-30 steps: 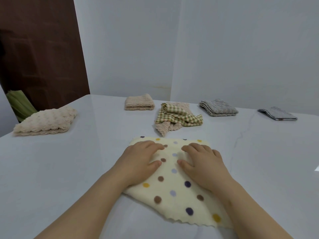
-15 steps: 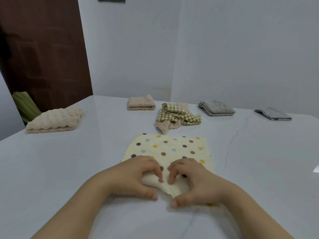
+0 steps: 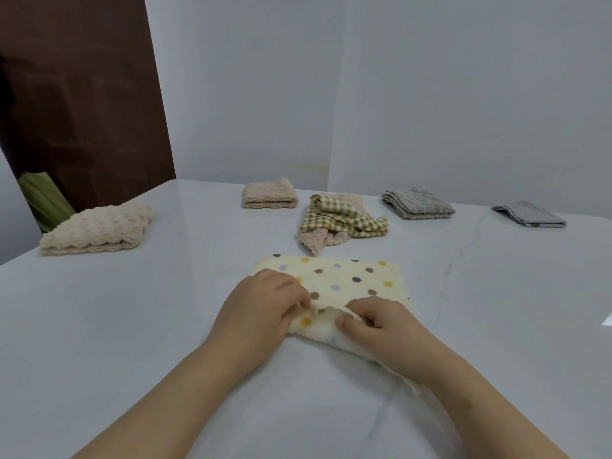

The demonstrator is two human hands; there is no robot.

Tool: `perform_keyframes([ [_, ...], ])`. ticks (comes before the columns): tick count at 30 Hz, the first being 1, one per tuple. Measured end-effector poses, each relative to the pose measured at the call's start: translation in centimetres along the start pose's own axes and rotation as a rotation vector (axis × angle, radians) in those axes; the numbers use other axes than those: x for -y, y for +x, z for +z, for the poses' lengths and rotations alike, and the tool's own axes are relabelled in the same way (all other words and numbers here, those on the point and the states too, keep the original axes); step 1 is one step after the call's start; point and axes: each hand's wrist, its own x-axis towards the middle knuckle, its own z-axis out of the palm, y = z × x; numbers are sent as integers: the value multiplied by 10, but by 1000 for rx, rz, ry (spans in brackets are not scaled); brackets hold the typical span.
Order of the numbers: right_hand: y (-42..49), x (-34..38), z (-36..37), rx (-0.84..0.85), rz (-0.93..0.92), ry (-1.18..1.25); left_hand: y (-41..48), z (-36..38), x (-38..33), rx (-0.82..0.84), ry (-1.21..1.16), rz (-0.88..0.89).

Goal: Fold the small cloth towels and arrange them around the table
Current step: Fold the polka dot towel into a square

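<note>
Polka-dot towel, cream with coloured spots, flat on the white table just ahead of the wrists, near edge bunched and lifted off the surface; left hand on the towel's near-left part, fingers curled tight and pinching a fold of cloth; right hand beside it, thumb and fingers likewise closed on the raised near edge, knuckles nearly touching the left's; possibly a second layer tucked beneath the right palm, hard to tell through the blur. Beyond it, a green checked towel lying rumpled over a pinkish one; further back a folded beige towel; to the right a folded grey towel, then a thinner grey cloth near the far-right edge; well apart at the left edge, a bumpy cream towel, folded.
</note>
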Motion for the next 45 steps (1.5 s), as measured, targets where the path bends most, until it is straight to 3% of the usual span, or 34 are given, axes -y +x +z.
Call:
perform_keyframes([
  [4,2,0,2,-48,20,-8,2,2,-19,192,52,-100],
  [7,0,2,0,-33,42,-20,4,9,-17,230,122,-142],
  [12,-2,4,-8,-18,117,-97,1,4,-11,61,80,-170],
  [18,-5,-1,-29,-46,239,-186,2,-16,4,35,81,-363],
  [23,-8,-9,-42,-100,332,-108,1,-25,11,-9,-138,-606],
  [27,-15,-9,-48,63,357,43,1,-23,14,-49,-274,-726],
  [30,-15,-5,-46,156,342,12,3,-20,19,-138,-296,-810],
  [35,-10,-13,-43,-116,329,-58,4,-16,20,-215,-395,-880],
  [39,-5,-13,-38,-322,302,74,5,-16,19,-123,-504,-848],
  [45,-4,-18,-39,-264,309,34,0,-22,17,160,-166,-723],
])
